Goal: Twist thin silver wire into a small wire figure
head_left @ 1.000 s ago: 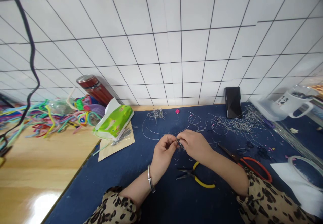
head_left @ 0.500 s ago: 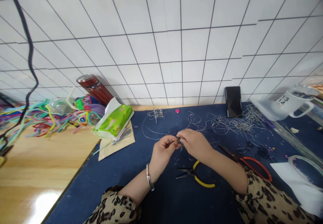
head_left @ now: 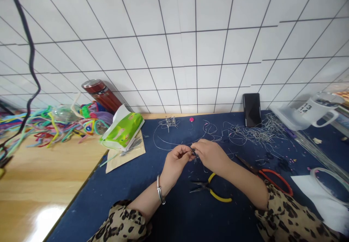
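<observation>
My left hand (head_left: 176,162) and my right hand (head_left: 209,155) meet over the blue cloth (head_left: 174,205), fingers closed in a pinch. Between the fingertips is a small bunch of twisted dark wire (head_left: 194,153), mostly covered by the fingers. Thin wire ends stick out below it. Just under the hands lie yellow-handled pliers (head_left: 209,186), jaws apart and pointing left. Red-handled scissors (head_left: 275,178) rest partly behind my right forearm. A small wire frame (head_left: 171,122) stands beyond the hands, with a pink bead-like piece (head_left: 191,119) to its right.
A wire tangle (head_left: 253,133) spreads at the right below a black phone (head_left: 252,110). Farther right are a white mug (head_left: 317,109) and straight wires (head_left: 321,154). To the left are a tissue pack (head_left: 122,129), a red thermos (head_left: 102,95) and colourful pipe cleaners (head_left: 46,125).
The hands stay together at nearly the same spot, with only slight finger movement on the wire bunch. The view has shifted a little; the other things lie as before.
</observation>
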Action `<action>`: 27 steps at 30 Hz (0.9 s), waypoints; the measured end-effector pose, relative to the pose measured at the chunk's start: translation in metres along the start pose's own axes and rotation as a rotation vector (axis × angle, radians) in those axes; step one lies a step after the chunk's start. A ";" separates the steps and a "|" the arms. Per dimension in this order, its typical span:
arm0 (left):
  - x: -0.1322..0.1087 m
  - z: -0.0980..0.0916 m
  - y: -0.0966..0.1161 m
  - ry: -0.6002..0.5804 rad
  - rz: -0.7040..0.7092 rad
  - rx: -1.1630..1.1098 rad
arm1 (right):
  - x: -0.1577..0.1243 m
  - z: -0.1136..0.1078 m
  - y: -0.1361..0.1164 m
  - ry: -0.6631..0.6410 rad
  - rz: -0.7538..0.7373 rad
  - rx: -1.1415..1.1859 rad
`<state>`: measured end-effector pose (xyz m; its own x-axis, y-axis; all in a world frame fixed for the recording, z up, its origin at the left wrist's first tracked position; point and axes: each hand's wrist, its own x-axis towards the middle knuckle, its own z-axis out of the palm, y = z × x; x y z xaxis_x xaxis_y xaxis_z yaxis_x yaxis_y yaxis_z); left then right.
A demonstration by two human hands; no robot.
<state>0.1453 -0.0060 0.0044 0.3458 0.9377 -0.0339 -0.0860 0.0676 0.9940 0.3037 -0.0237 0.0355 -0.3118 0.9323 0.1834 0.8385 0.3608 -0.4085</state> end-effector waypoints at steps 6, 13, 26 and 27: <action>-0.002 0.001 0.000 -0.017 0.036 -0.006 | -0.001 -0.001 0.001 -0.020 0.016 0.012; -0.003 0.004 -0.003 0.033 0.048 0.047 | -0.002 -0.001 0.000 -0.013 0.057 -0.032; -0.004 0.004 -0.005 0.023 0.067 0.060 | 0.000 0.002 0.007 -0.015 0.028 -0.006; -0.004 0.004 -0.005 0.026 0.065 0.051 | 0.001 0.002 0.007 -0.011 0.028 0.012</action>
<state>0.1483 -0.0113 -0.0002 0.3167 0.9481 0.0287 -0.0593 -0.0104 0.9982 0.3086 -0.0201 0.0306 -0.2935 0.9422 0.1616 0.8414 0.3348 -0.4243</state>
